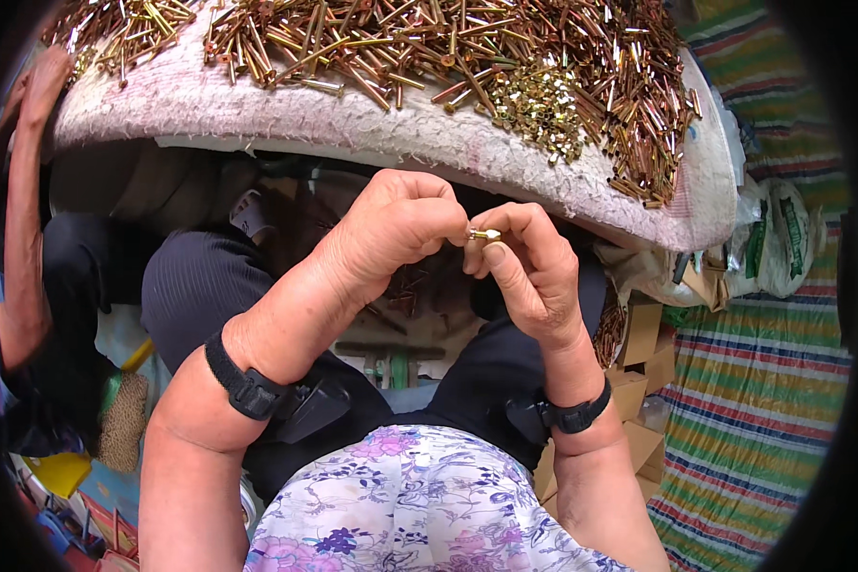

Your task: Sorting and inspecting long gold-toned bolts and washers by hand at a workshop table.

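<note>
My left hand (pixel 391 234) and my right hand (pixel 529 267) meet just below the table's front edge, fingertips pinched together on one small brass bolt (pixel 484 234) with a silvery end. Both hands grip it, thumbs and forefingers closed around it. Above them the table top, covered in a worn pinkish-white cloth (pixel 353 119), carries a big heap of brass-coloured bolts (pixel 429 43). A smaller pile of brass nuts (pixel 543 105) lies among them at the right. Black straps sit on both my wrists.
Another person's arm (pixel 24 219) in a blue sleeve reaches up to the table at the far left. Cardboard boxes (pixel 639 381) stand by my right knee. A striped mat (pixel 763 381) covers the floor at right, with white sacks (pixel 772 238) beside the table.
</note>
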A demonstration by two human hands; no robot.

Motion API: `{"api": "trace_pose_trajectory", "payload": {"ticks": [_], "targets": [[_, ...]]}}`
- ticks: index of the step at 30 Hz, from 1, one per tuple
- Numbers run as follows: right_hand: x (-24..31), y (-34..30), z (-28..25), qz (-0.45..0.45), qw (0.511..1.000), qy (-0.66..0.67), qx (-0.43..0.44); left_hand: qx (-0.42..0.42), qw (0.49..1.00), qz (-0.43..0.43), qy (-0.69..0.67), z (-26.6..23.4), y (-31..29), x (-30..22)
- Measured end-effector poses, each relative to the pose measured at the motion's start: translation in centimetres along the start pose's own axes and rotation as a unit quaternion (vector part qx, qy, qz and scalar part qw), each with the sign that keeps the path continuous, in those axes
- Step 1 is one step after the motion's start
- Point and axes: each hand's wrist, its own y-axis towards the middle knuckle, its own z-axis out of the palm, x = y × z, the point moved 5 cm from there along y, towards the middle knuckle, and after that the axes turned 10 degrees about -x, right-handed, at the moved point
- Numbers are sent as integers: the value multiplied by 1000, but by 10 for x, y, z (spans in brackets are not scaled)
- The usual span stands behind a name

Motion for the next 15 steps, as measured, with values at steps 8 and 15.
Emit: {"api": "trace_pose_trajectory", "payload": {"ticks": [8, 15], "targets": [[9, 2, -5, -121, 981, -150, -7, 23, 999, -22, 36, 1, 0, 1], [15, 2, -9, -129, 977, -167, -4, 14, 997, 34, 74, 8, -2, -1]]}}
